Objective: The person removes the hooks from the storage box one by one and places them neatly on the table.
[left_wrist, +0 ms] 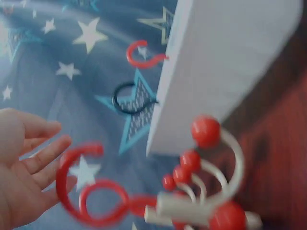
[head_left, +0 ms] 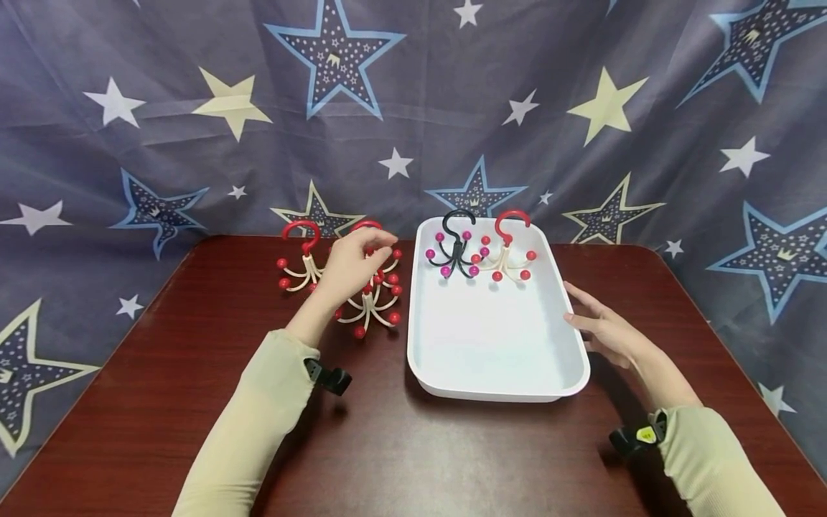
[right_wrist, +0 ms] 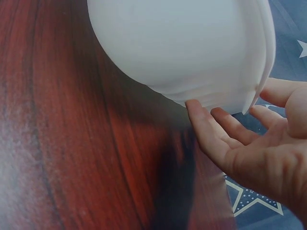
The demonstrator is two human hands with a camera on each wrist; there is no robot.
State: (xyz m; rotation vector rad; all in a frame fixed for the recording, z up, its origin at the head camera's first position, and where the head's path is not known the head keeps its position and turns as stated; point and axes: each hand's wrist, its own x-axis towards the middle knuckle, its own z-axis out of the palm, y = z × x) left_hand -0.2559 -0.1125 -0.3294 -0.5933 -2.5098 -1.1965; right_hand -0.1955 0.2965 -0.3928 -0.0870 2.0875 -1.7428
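Observation:
At the left stand several cream claw hangers (head_left: 368,305) with red hooks and red ball tips. My left hand (head_left: 357,260) hovers over them, fingers loosely extended and holding nothing. In the left wrist view its fingertips come right beside a red hook (left_wrist: 60,179); in the head view the hand partly hides the hangers behind. My right hand (head_left: 610,332) touches the right side of a white tray (head_left: 497,345). Its fairly straight fingers (right_wrist: 211,136) lie along the outer wall, with the thumb at the rim.
Inside the tray, at its far end, sit a black claw hanger (head_left: 457,251) with magenta balls and a cream one (head_left: 506,255) with a red hook. A star-patterned cloth (head_left: 413,129) hangs behind the dark red wooden table (head_left: 413,459).

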